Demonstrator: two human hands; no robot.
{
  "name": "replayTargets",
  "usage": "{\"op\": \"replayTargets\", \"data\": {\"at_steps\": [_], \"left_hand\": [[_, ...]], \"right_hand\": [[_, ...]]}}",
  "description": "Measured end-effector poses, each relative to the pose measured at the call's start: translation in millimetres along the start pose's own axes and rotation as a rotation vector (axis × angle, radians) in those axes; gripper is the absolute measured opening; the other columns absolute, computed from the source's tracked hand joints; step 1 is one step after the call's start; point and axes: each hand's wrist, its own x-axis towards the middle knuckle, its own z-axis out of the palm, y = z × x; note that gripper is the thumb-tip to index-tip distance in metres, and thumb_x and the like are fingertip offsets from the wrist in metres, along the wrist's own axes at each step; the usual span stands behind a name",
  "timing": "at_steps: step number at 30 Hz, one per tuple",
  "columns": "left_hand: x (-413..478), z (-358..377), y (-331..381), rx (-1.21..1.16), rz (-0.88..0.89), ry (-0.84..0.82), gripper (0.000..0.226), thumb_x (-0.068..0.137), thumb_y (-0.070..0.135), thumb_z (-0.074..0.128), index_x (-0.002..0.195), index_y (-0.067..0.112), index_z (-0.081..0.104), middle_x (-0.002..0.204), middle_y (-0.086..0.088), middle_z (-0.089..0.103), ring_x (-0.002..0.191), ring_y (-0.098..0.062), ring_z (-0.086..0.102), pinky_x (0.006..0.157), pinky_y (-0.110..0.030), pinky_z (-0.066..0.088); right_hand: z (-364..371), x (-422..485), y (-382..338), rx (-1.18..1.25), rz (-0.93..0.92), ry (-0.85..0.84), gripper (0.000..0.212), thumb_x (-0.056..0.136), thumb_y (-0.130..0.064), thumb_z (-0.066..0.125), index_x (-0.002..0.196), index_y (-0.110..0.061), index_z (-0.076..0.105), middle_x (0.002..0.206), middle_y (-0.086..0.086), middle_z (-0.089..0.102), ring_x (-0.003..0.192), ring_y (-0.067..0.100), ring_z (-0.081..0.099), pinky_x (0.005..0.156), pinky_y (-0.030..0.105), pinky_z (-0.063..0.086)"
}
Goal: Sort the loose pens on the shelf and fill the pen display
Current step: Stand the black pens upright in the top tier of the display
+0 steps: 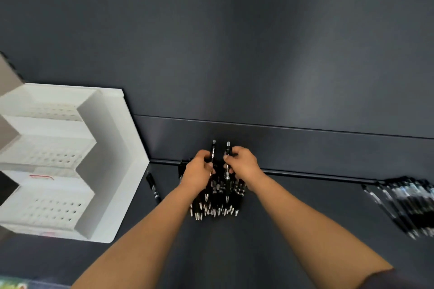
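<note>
Left hand (pixel 197 170): fingers curled round one black pen (pixel 213 148), held upright by the barrel.
Right hand (pixel 245 164): pinching a second pen (pixel 228 151), just beside the first.
Pen pile (pixel 217 204): under and between both hands, metal tips toward the wrists.
Stray pen (pixel 153 189): left of the left hand, apart from the pile.
Second batch (pixel 409 204): well right of the right hand; blurred, cut off at the frame edge.
Pen display (pixel 112 148): far left of the left hand; visible holes look unfilled.
Handling (judged): light, stiff, smooth barrels, apt to roll or slip; best taken mid-barrel, a few at a time.
Hidden: the pile's far ends lie under the palms; printing is unreadable, so pen types cannot be told apart.
</note>
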Motion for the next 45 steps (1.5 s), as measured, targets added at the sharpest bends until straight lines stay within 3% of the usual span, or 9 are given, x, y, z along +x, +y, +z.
{"op": "replayTargets", "data": {"at_steps": [4, 7, 12, 18, 21, 26, 30, 37, 45], "left_hand": [[-11.5, -19.7, 7.0, -0.09, 0.023, 0.02, 0.03, 0.096, 0.007, 0.04, 0.125, 0.012, 0.045, 0.073, -0.001, 0.055, 0.065, -0.021, 0.048, 0.065, -0.031, 0.038], [-25.5, -44.8, 8.8, -0.115, 0.003, 0.068, 0.032, 0.092, 0.006, 0.042, 0.123, 0.012, 0.045, 0.07, -0.003, 0.053, 0.062, -0.022, 0.046, 0.064, -0.03, 0.038], [-54.5, -99.5, 10.5, -0.212, 0.046, 0.199, 0.011, 0.097, 0.025, 0.047, 0.103, 0.016, 0.046, 0.069, 0.0, 0.053, 0.04, -0.013, 0.05, 0.036, -0.017, 0.035], [-80.3, -176.0, -9.8, -0.219, 0.146, 0.414, 0.017, 0.098, 0.021, 0.045, 0.083, 0.015, 0.049, 0.068, -0.005, 0.056, 0.047, -0.017, 0.05, 0.045, -0.025, 0.038], [-84.2, -215.2, -21.3, -0.14, 0.176, 0.502, 0.014, 0.098, 0.018, 0.046, 0.086, 0.011, 0.051, 0.071, -0.001, 0.056, 0.048, -0.008, 0.052, 0.045, -0.015, 0.04], [-83.0, -286.6, -56.3, -0.119, 0.238, 0.566, 0.006, 0.096, 0.012, 0.047, 0.094, 0.017, 0.05, 0.084, -0.008, 0.062, 0.049, -0.007, 0.054, 0.049, -0.018, 0.043], [-75.4, -348.6, -89.3, -0.111, 0.279, 0.628, 0.034, 0.095, 0.011, 0.048, 0.126, 0.026, 0.047, 0.085, -0.004, 0.062, 0.057, -0.015, 0.054, 0.054, -0.022, 0.044], [-58.2, -395.9, -126.5, -0.057, 0.33, 0.621, 0.034, 0.094, 0.013, 0.051, 0.126, 0.021, 0.043, 0.087, 0.0, 0.063, 0.075, -0.019, 0.063, 0.072, -0.032, 0.05], [-38.4, -402.9, -139.5, 0.002, 0.397, 0.653, 0.031, 0.093, 0.011, 0.052, 0.123, 0.015, 0.045, 0.088, -0.001, 0.062, 0.076, -0.021, 0.058, 0.067, -0.029, 0.041]], "right_hand": [[10.1, -8.7, -30.5, -0.104, -0.166, -0.015, 0.025, 0.093, -0.024, 0.055, 0.072, -0.015, 0.047, 0.057, -0.002, 0.051, 0.043, 0.006, 0.051, 0.04, 0.017, 0.039], [28.2, -19.3, -55.0, -0.129, -0.271, -0.04, 0.032, 0.092, -0.025, 0.057, 0.063, -0.023, 0.042, 0.056, -0.006, 0.049, 0.051, 0.01, 0.051, 0.051, 0.023, 0.041], [51.7, -37.2, -101.7, -0.094, -0.404, -0.102, 0.027, 0.088, -0.022, 0.059, 0.064, -0.022, 0.047, 0.056, -0.007, 0.052, 0.053, 0.013, 0.051, 0.05, 0.023, 0.039], [93.4, -67.6, -165.8, -0.049, -0.566, -0.252, 0.015, 0.092, -0.017, 0.054, 0.079, -0.01, 0.057, 0.061, -0.003, 0.056, 0.041, 0.002, 0.051, 0.039, 0.017, 0.042], [118.9, -74.8, -195.9, 0.008, -0.587, -0.268, 0.027, 0.095, -0.016, 0.05, 0.069, -0.013, 0.048, 0.064, -0.001, 0.053, 0.049, 0.012, 0.057, 0.041, 0.019, 0.047], [175.8, -81.9, -242.7, -0.033, -0.673, -0.144, 0.027, 0.093, -0.022, 0.052, 0.069, -0.01, 0.052, 0.065, 0.006, 0.055, 0.06, 0.022, 0.061, 0.053, 0.031, 0.053], [220.6, -83.5, -279.7, -0.009, -0.699, -0.046, 0.014, 0.092, -0.026, 0.053, 0.103, -0.021, 0.059, 0.076, -0.004, 0.06, 0.078, 0.024, 0.063, 0.071, 0.048, 0.055], [268.3, -77.5, -303.7, -0.128, -0.717, 0.126, 0.009, 0.094, -0.027, 0.052, 0.101, -0.021, 0.051, 0.081, 0.002, 0.065, 0.073, 0.024, 0.061, 0.069, 0.042, 0.054], [288.7, -70.5, -307.1, -0.252, -0.741, 0.234, 0.013, 0.095, -0.028, 0.051, 0.101, -0.016, 0.052, 0.079, 0.004, 0.068, 0.07, 0.024, 0.06, 0.067, 0.04, 0.052]]}}
